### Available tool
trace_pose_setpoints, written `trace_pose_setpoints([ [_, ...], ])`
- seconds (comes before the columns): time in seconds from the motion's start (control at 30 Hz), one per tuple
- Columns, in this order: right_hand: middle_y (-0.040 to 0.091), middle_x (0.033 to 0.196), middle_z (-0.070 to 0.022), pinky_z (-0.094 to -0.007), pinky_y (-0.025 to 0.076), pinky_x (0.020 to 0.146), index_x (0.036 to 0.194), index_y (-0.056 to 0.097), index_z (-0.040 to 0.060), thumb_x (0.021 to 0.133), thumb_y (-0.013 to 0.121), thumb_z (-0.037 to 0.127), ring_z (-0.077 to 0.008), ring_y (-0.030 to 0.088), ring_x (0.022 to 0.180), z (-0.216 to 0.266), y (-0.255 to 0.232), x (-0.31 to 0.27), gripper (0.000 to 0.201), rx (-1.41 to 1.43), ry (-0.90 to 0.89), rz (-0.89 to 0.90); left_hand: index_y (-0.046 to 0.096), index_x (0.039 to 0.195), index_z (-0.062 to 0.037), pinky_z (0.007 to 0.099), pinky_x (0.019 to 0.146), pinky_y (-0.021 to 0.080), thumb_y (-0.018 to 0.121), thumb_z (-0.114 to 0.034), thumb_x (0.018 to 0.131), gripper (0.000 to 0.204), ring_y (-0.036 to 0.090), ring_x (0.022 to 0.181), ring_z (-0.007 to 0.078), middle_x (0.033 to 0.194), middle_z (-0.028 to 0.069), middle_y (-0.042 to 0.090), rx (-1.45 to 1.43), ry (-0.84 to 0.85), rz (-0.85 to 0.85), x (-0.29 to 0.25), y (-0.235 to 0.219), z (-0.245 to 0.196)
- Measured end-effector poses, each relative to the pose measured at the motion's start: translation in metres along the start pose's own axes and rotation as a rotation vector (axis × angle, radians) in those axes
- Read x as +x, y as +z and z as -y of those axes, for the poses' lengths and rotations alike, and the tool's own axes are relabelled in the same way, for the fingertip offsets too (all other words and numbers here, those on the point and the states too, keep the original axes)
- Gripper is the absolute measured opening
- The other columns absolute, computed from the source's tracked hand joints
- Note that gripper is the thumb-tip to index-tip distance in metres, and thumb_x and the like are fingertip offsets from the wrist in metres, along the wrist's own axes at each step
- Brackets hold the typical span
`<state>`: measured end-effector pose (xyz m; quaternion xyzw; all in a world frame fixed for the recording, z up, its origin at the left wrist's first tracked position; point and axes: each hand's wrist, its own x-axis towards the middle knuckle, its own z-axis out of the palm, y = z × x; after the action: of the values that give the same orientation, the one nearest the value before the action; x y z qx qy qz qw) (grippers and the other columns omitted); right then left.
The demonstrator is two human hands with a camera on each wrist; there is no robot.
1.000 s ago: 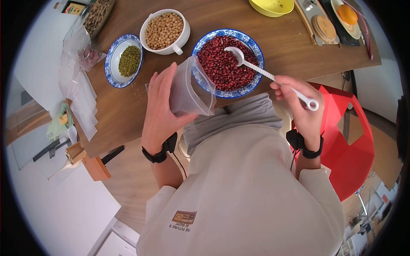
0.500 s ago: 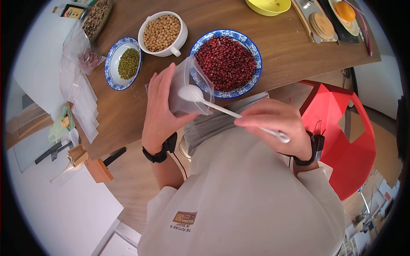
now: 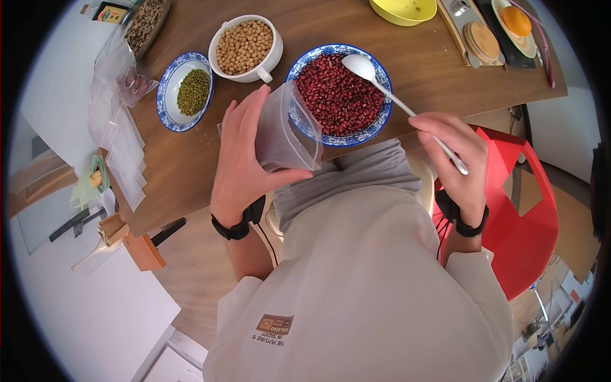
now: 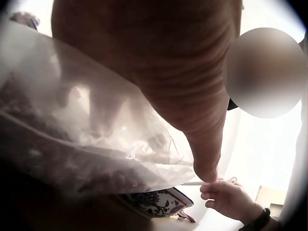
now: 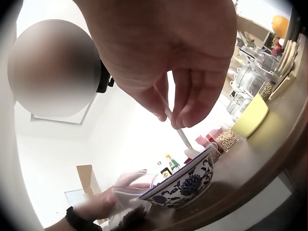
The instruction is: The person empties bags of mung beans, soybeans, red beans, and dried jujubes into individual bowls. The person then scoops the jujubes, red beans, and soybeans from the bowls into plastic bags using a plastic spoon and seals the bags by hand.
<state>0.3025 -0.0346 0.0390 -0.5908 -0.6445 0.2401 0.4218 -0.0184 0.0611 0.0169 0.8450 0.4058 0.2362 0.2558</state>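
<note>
My left hand [image 3: 237,159] grips a clear zip bag [image 3: 270,137], fingers along its left side and thumb at the near edge. The bag's mouth faces the blue-and-white bowl [image 3: 358,139] and overlaps its left rim. In the left wrist view, dark red contents show through the bag's plastic [image 4: 115,180]. Pinched by its handle in my right hand [image 3: 459,156] is a white spoon [image 3: 359,66]. The spoon's head is over the far right part of the red beans [image 3: 334,99] that fill the bowl. The right wrist view shows the spoon's head at the bowl's rim.
Left of the bowl stand a white handled cup of chickpeas [image 3: 270,60] and a smaller patterned dish [image 3: 167,95] with green beans. Flat plastic bags [image 3: 121,146] lie along the table's left edge. A yellow bowl [image 3: 404,16] is at the back, a red chair [image 3: 522,248] at the right.
The spoon went from the red beans to the bag's mouth, then back right over the bowl. My left hand has kept the bag in nearly the same place.
</note>
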Motion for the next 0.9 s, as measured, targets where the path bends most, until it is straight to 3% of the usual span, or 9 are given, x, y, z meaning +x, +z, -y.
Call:
trace_pose_setpoints([
  [0.23,0.078,0.097,-0.0108,-0.0284,0.056,0.076,0.113,0.077,-0.0002,0.096,0.07,0.001,-0.0171,0.072,0.085,-0.008,0.015,-0.01,0.019,0.246,0.143,-0.007,0.039,0.156,-0.005,0.0628,0.121,0.027,0.098,-0.046,0.054,0.124,0.051,0.134,0.0392,0.146,0.0168,0.055,-0.016,0.018,-0.014,0.004,0.002,0.0],
  [0.33,0.078,0.099,-0.0123,-0.0272,0.057,0.075,0.117,0.075,-0.0039,0.1,0.067,0.005,-0.0145,0.071,0.084,-0.009,0.016,-0.012,0.02,0.518,0.395,-0.121,0.033,0.159,-0.0024,0.044,0.113,0.042,0.102,-0.034,0.053,0.131,0.053,0.135,0.0322,0.149,0.0174,0.051,-0.073,-0.001,0.014,0.002,0.001,0.003],
  [0.43,0.077,0.099,-0.0135,-0.0268,0.058,0.074,0.12,0.072,-0.0071,0.103,0.064,0.007,-0.0133,0.07,0.083,-0.006,0.012,-0.011,0.023,0.602,0.405,-0.179,0.037,0.157,-0.0048,0.0632,0.12,0.027,0.099,-0.042,0.055,0.125,0.052,0.132,0.0402,0.141,0.0168,0.059,-0.064,-0.005,-0.029,0.003,0.001,0.002],
  [0.5,0.077,0.099,-0.0149,-0.0276,0.059,0.073,0.12,0.071,-0.0083,0.103,0.063,0.006,-0.0143,0.07,0.083,-0.001,0.01,-0.013,0.024,0.65,0.4,-0.145,0.032,0.16,-0.0023,0.0431,0.112,0.043,0.102,-0.033,0.054,0.131,0.055,0.133,0.0314,0.147,0.0169,0.051,-0.054,0.025,-0.005,0.002,0.001,0.006],
  [0.53,0.077,0.099,-0.0149,-0.0276,0.059,0.073,0.12,0.071,-0.0083,0.103,0.063,0.006,-0.0143,0.07,0.083,0.001,0.011,-0.014,0.024,0.653,0.399,-0.145,0.032,0.16,-0.0023,0.0431,0.112,0.043,0.102,-0.033,0.054,0.131,0.055,0.133,0.0314,0.147,0.0169,0.051,-0.051,0.025,-0.005,0.002,0.0,0.005],
  [0.67,0.077,0.099,-0.0141,-0.029,0.059,0.073,0.118,0.074,-0.0026,0.1,0.065,0.001,-0.0166,0.071,0.083,0.018,0.022,-0.016,0.021,0.724,0.294,0.112,0.031,0.16,-0.0031,0.0434,0.112,0.044,0.102,-0.03,0.055,0.13,0.055,0.132,0.0317,0.147,0.0176,0.051,-0.081,0.016,0.008,0.003,0.0,0.004],
  [0.73,0.077,0.099,-0.013,-0.0321,0.058,0.072,0.113,0.077,0.0018,0.092,0.072,-0.002,-0.0216,0.072,0.083,0.017,0.03,-0.008,0.023,0.452,-0.082,0.249,0.031,0.16,-0.0034,0.0435,0.111,0.044,0.102,-0.028,0.055,0.129,0.055,0.132,0.0318,0.146,0.0178,0.051,-0.093,0.013,0.008,0.004,-0.001,0.002],
  [0.8,0.076,0.098,-0.0127,-0.033,0.056,0.07,0.109,0.077,0.0004,0.09,0.072,0.0,-0.0236,0.071,0.083,0.025,0.038,-0.006,0.019,0.407,-0.162,0.246,0.038,0.156,-0.0036,0.0621,0.121,0.026,0.099,-0.038,0.055,0.123,0.054,0.131,0.037,0.137,0.0158,0.059,-0.084,-0.022,-0.037,0.005,0.0,-0.002],
  [0.9,0.076,0.098,-0.0113,-0.034,0.055,0.071,0.105,0.078,0.0008,0.086,0.074,-0.002,-0.0248,0.071,0.084,0.025,0.03,-0.003,0.019,0.349,-0.209,0.25,0.037,0.156,-0.0034,0.0622,0.121,0.026,0.099,-0.036,0.055,0.123,0.055,0.13,0.0372,0.136,0.0155,0.06,-0.086,-0.024,-0.041,0.004,0.0,0.0],
])
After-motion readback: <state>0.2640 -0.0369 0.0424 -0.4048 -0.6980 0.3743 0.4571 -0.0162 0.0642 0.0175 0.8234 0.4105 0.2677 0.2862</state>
